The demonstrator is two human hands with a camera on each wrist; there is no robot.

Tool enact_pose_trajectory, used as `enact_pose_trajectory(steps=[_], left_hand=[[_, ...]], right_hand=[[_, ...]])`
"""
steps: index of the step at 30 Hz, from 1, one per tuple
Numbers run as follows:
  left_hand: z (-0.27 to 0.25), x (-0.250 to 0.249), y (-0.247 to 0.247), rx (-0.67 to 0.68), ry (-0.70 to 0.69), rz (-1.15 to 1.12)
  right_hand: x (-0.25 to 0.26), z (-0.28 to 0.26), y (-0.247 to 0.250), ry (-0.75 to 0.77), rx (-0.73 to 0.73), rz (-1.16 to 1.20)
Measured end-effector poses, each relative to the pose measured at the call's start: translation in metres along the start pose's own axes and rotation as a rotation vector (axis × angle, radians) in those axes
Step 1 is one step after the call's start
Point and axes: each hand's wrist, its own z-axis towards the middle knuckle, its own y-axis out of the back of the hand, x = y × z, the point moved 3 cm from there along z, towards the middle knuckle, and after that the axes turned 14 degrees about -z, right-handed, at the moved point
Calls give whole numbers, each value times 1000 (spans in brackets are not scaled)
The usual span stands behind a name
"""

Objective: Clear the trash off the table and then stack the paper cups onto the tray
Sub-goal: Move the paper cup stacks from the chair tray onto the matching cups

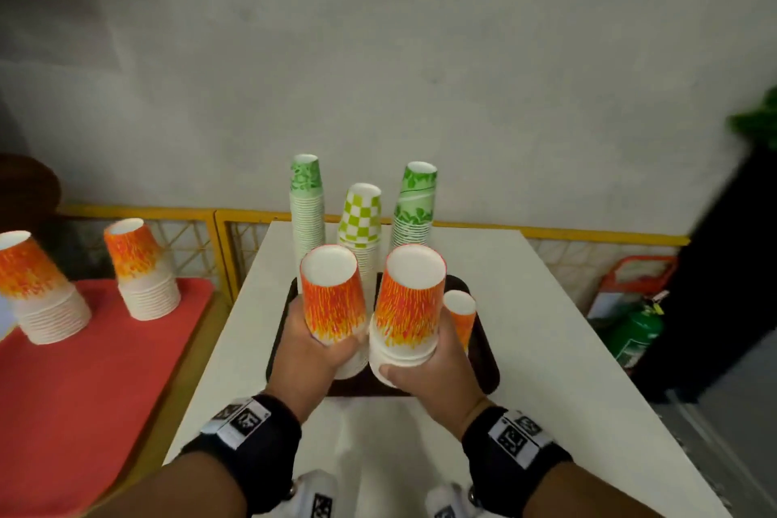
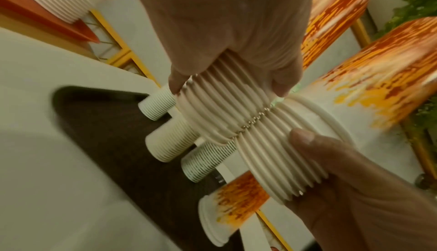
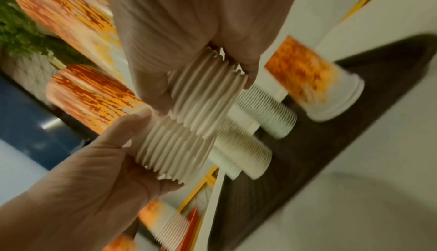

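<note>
Over the front of the dark brown tray, my two hands each hold an upside-down stack of orange flame-print paper cups. My left hand grips the left stack around its white rims. The right stack is gripped low by my right hand. In the left wrist view the left stack and the right stack touch rim to rim. Three tall green-patterned stacks stand at the tray's back. A short orange stack stands on its right side.
The tray lies on a white table. To the left, a red mat carries two more orange cup stacks. A yellow railing runs behind. A green extinguisher and dark furniture stand at the right.
</note>
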Motion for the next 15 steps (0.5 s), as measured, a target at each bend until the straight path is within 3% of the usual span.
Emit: enact_pose_trajectory(steps=[7,11,15], left_hand=[[20,-7,-86,-20,-86,-21],[14,-9,-96,-28,-95,7],[13,-13,-89,-15,-105,-6]], right_hand=[[-30,64,67,-17,-151,-87],[-59,91,69,-97,-189,-120],[-94,100,55,-194,-121,-137]])
